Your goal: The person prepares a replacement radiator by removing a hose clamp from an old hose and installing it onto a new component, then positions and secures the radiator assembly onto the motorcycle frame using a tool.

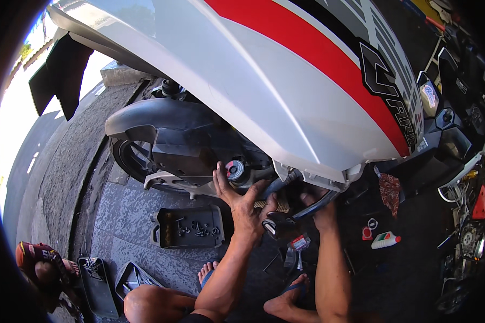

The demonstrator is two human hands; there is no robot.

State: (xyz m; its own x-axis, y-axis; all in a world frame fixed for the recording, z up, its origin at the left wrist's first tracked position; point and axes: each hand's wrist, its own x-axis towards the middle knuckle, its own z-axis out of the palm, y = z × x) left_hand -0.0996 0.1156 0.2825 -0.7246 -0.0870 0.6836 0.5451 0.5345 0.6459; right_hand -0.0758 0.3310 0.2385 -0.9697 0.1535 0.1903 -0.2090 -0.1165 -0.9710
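A white scooter (pixel 242 70) with red and black stripes leans large across the upper view. My left hand (pixel 243 207) lies against its lower side, fingers spread, beside a round cap with a red and grey face (pixel 234 170). I see nothing held in it. To its right, my right hand (pixel 323 212) reaches under the body panel, next to a curved black part (pixel 313 206). Most of its fingers are hidden there, so its grip does not show. A dark peg with a metal end (pixel 271 229) sticks out between my hands.
On the floor lie a black tray (pixel 187 245) of bolts, two smaller trays (pixel 106 301) (pixel 125 288), a plastic packet (pixel 299 243) and a white bottle (pixel 386 240). A red cloth (pixel 389 192) hangs at the right, near loose scooter parts (pixel 471 242). Another person (pixel 43 269) is at lower left.
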